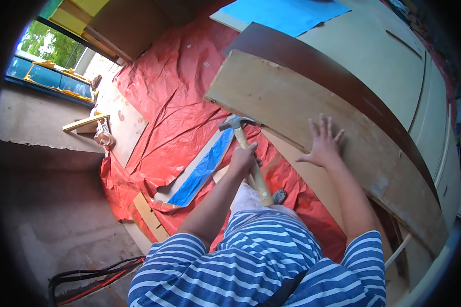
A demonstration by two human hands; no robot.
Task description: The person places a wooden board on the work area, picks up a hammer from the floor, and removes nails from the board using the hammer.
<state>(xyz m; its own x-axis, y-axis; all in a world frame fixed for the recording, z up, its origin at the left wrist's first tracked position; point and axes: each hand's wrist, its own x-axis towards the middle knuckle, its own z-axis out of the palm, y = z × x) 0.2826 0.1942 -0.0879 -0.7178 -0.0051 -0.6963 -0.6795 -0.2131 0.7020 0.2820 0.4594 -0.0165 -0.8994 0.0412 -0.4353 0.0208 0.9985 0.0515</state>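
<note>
In the head view, my left hand (245, 158) is wrapped round the wooden handle of a claw hammer (260, 184). The hammer's metal head points away from me, close to the near edge of a long wooden board (287, 92). On that board's face lies my right hand (323, 142), fingers spread, with nothing in its grasp. A darker brown panel (322, 56) stands just behind the board. Below the hammer handle's butt end, a small dark grey lump (279, 196) shows on the red sheeting; its kind I cannot make out.
Creased red sheeting (169, 102) covers much of the floor. A blue strip (202, 171) lies on it beside a notched wooden piece (151, 217). Pale panels (363, 56) with a blue sheet (287, 13) extend at the right. Black cables (87, 273) run at lower left.
</note>
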